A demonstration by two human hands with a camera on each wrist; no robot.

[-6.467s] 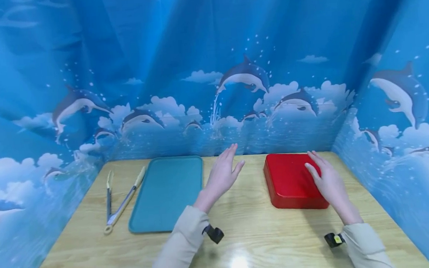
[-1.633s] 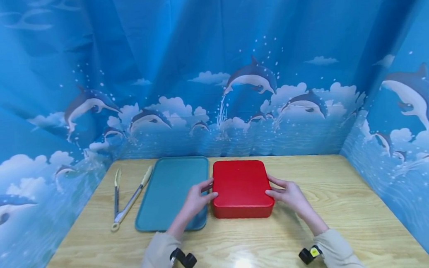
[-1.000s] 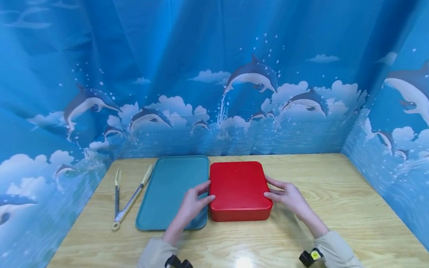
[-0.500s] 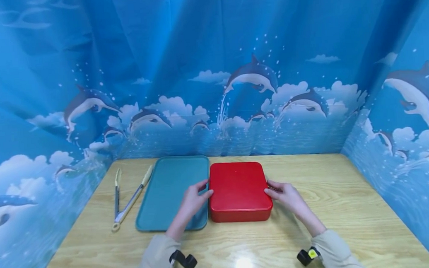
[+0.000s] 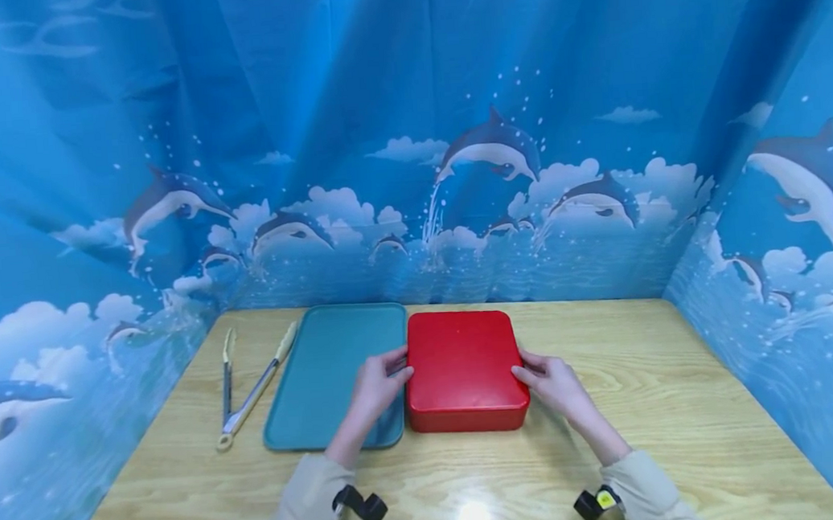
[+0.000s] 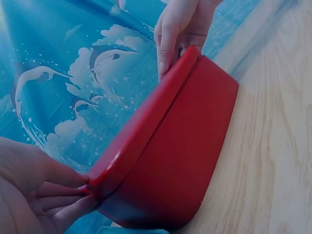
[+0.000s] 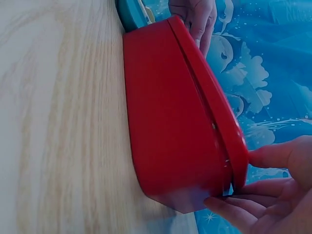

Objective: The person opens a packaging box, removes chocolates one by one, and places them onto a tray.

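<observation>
A red rectangular box (image 5: 467, 421) stands on the table just right of the teal tray, its red lid (image 5: 462, 361) on top. My left hand (image 5: 376, 388) pinches the lid's left edge, thumb above and fingers below the rim. On the opposite edge, my right hand (image 5: 558, 387) has the same kind of pinch. A narrow dark gap runs between lid and box in the right wrist view, widest near my right fingers (image 7: 239, 212). From the left wrist, the seam (image 6: 161, 126) looks nearly closed. What the box contains is hidden.
The teal tray (image 5: 337, 370) lies flat, close against the box's left side. Left of it are spread metal tongs (image 5: 248, 401) with pale tips. A blue dolphin-print curtain (image 5: 410, 172) walls the wooden table (image 5: 634, 357) at the back and both sides.
The red box has come from the right side to beside the tray, and both hands have closed on its lid. Over the last half second the lid's back edge has risen slightly.
</observation>
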